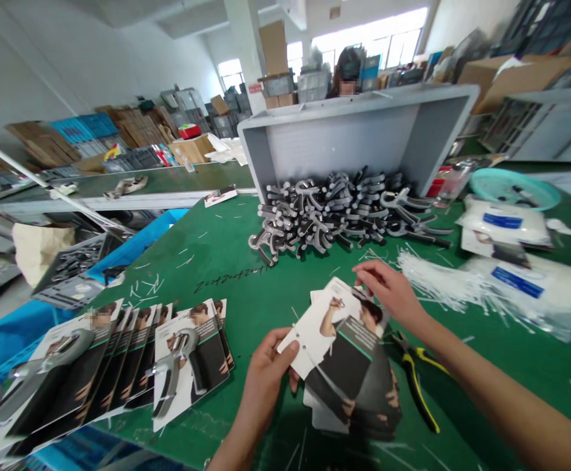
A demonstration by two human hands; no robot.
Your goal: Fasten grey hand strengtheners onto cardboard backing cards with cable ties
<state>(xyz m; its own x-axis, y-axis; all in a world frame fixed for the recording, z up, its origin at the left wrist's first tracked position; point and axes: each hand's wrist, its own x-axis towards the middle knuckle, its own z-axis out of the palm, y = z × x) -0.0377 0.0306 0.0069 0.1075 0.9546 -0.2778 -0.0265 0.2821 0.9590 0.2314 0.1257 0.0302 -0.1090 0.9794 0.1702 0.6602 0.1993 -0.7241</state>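
Green surface (226, 275); black-and-white printed cards (348, 360); grey-black hand grippers (334, 212); yellow-black pliers (417, 386); teal bowl (513, 188), upper right.

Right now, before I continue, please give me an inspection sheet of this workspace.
Surface: green table, scattered with white scraps.
Job's things: top card on a card stack; finished carded grips at left.
Clutter: pile of hand grips spilling from tipped grey bin; white strips; pliers; bags.
Fingers: left hand pinches the top card; right hand at its upper corner.
Cables: nothing seen.
Surroundings: a person behind the bin; cartons, crates.
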